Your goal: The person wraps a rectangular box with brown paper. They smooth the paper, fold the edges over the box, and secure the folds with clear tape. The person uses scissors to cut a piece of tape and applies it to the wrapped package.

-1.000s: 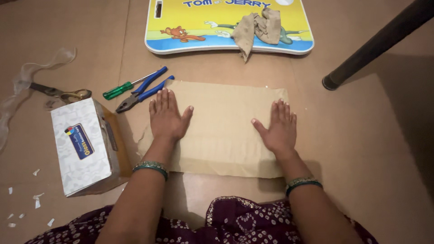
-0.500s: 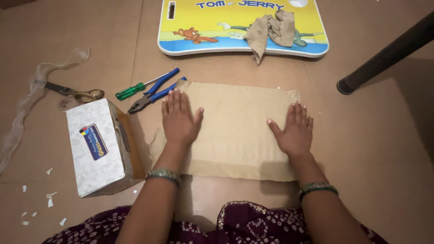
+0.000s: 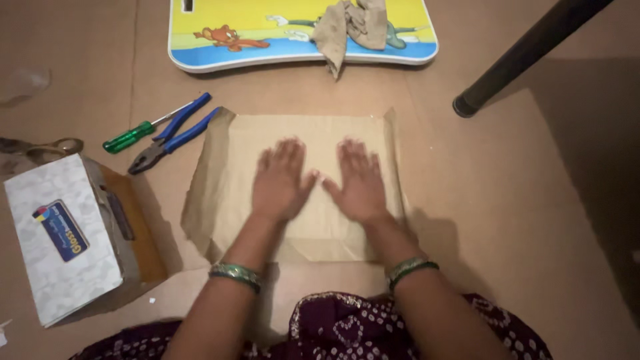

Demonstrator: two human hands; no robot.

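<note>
A brown paper sheet [image 3: 227, 180] lies flat on the cardboard-covered floor in front of me, with its left and right edges curling up. My left hand [image 3: 280, 180] and my right hand [image 3: 360, 180] press palm-down on the middle of the sheet, close together, thumbs nearly touching. Both are motion-blurred, with fingers spread and nothing gripped. Each wrist wears a green bangle.
Blue-handled pliers [image 3: 170, 139] and a green-handled screwdriver [image 3: 133, 135] lie left of the sheet. A white patterned box [image 3: 63, 233] sits at the left, scissors [image 3: 40, 148] behind it. A yellow cartoon lap tray [image 3: 253, 33] with a tan cloth [image 3: 350, 23] lies beyond. A dark furniture leg [image 3: 520, 57] stands at right.
Both hands slid inward from the sheet's sides to its middle. The sheet's side edges now lift. The view shifted, so everything sits further left in frame.
</note>
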